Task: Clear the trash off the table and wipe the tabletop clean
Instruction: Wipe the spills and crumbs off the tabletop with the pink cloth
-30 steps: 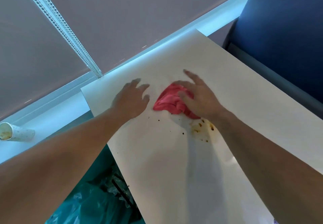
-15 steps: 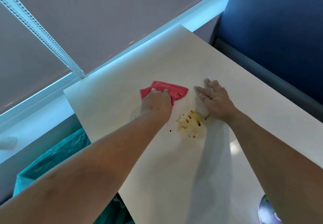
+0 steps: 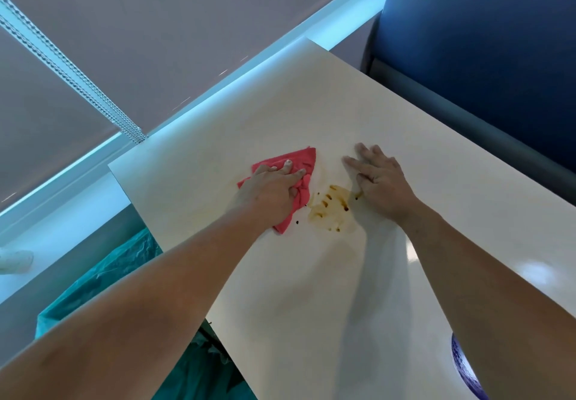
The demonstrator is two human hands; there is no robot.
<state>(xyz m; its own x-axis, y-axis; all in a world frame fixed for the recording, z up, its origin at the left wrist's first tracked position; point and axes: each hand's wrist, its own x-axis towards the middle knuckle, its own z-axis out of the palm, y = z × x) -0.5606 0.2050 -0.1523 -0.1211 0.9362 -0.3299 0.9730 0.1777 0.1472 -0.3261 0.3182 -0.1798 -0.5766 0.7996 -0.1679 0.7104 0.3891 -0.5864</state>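
Your left hand (image 3: 271, 194) now has the red cloth (image 3: 296, 158), which your right hand held a second ago. Its fingers curl over the cloth and bunch it against the table (image 3: 280, 103), closer to the brown stain (image 3: 330, 209) than half a second back. Your right hand (image 3: 381, 181) stays flat, fingers straight, on the stain's other side. Your left hand hides much of the cloth. A blurred pale cup (image 3: 15, 261) is cut off at the left edge. Your right arm half covers a blue-patterned object (image 3: 464, 365).
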